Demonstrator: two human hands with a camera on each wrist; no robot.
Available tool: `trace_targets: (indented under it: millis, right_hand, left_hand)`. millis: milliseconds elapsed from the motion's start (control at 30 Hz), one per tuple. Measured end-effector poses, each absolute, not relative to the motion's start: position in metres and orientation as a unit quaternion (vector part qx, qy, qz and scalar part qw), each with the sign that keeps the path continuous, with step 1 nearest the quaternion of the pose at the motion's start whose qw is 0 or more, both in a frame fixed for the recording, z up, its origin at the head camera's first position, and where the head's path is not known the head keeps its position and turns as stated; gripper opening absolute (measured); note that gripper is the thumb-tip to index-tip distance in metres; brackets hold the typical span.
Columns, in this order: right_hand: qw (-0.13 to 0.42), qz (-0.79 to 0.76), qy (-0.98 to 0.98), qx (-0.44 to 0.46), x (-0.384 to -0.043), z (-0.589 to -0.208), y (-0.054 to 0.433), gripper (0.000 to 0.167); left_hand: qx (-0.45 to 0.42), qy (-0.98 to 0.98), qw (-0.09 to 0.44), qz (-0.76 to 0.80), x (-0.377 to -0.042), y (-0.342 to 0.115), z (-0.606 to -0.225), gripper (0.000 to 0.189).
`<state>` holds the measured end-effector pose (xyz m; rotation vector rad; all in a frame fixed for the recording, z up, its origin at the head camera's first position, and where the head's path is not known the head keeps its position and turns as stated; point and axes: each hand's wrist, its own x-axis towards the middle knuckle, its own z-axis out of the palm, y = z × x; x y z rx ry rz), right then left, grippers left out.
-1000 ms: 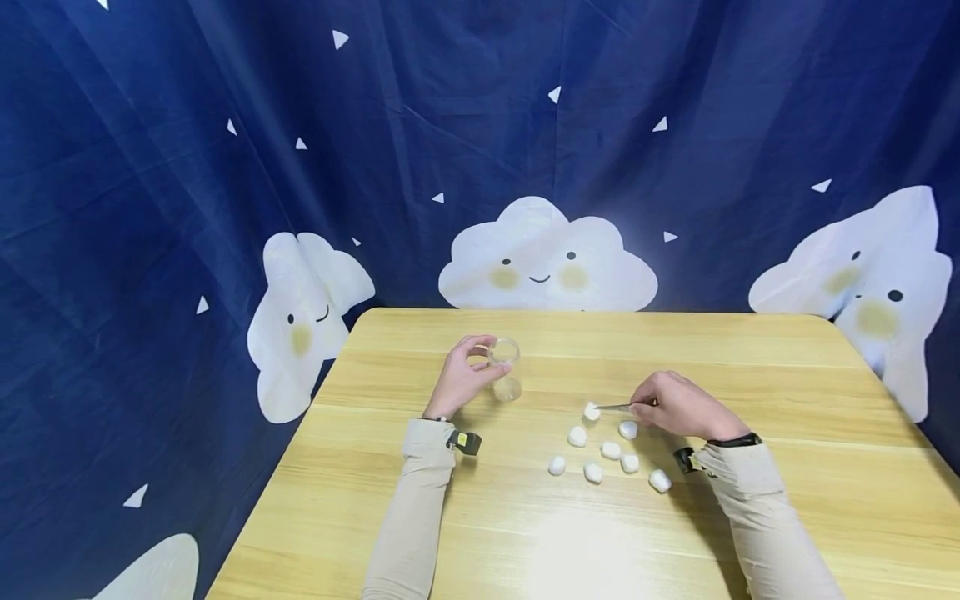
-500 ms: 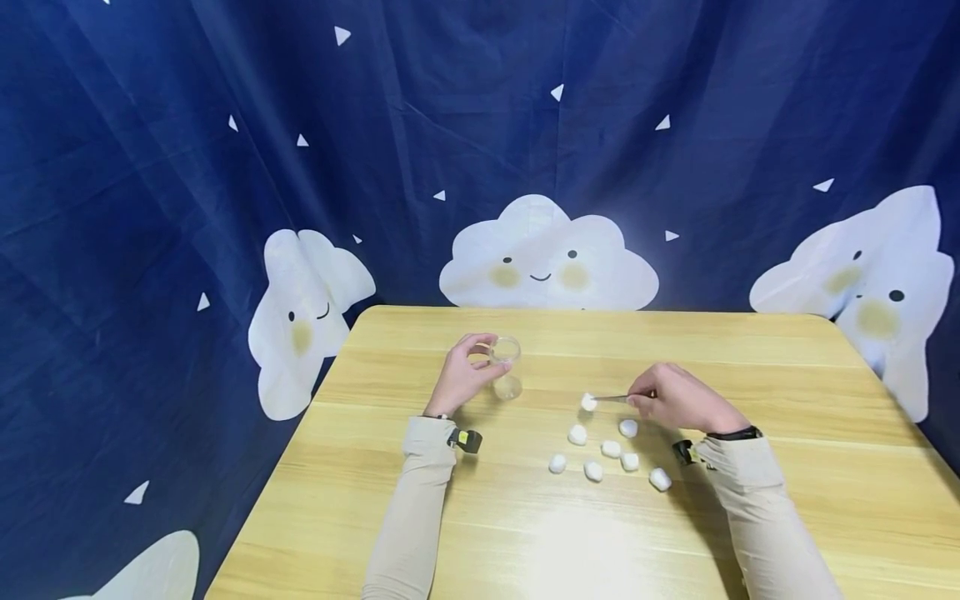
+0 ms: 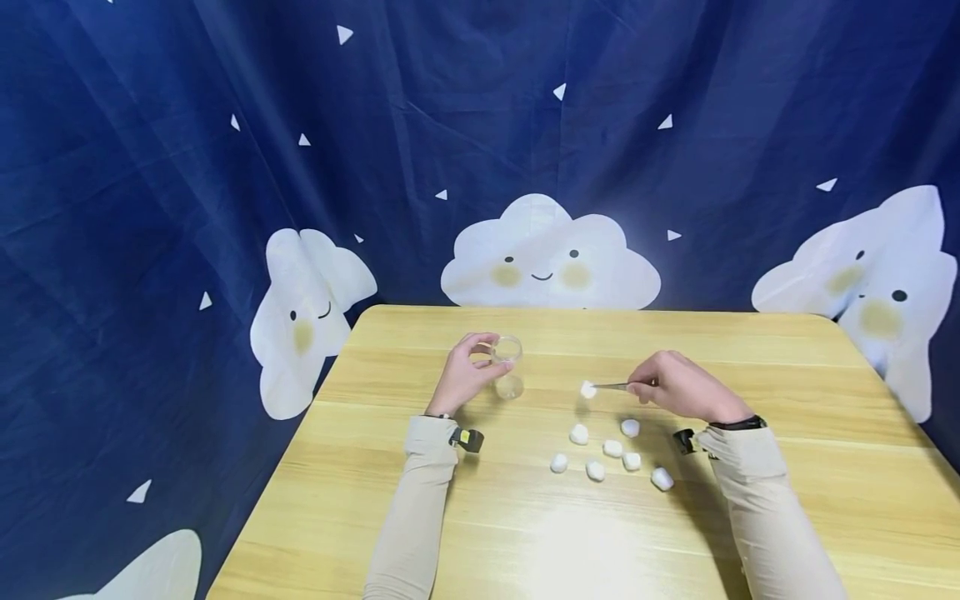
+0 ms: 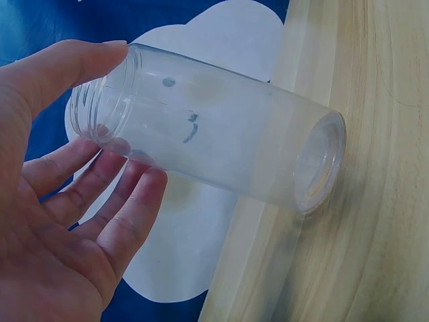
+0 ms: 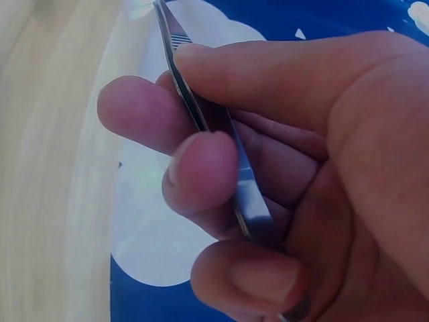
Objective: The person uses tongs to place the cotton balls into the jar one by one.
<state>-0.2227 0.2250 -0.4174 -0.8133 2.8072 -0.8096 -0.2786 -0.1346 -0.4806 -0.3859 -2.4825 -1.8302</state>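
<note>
Gripping jar (image 4: 228, 127) in left hand (image 3: 463, 379) and, in right hand (image 3: 682, 387), tweezers (image 3: 612, 386) pinching white ball (image 3: 588, 390)

Seven balls (image 3: 612, 448) are lying on the counter (image 3: 337, 500) before the tweezers (image 5: 253, 201), at whose tips another ball (image 3: 588, 389) is sitting, right of the jar (image 4: 208, 127); behind the counter a curtain (image 3: 495, 100) is hanging.

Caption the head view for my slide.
Left grip on a clear jar, right grip on tweezers pinching a white ball.

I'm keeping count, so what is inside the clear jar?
Nothing visible inside the clear jar; the cloud print and table show through it. The left hand covers a little near the open end.
</note>
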Motion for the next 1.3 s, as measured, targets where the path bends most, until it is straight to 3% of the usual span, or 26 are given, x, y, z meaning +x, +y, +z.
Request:
trace_targets:
  millis: [1300]
  right_hand:
    - [-0.012,-0.235,0.926,-0.296,-0.251,-0.373,0.196,0.023]
  left_hand:
    - [-0.126,-0.797,0.015,-0.591,-0.279,-0.136,-0.481,0.057]
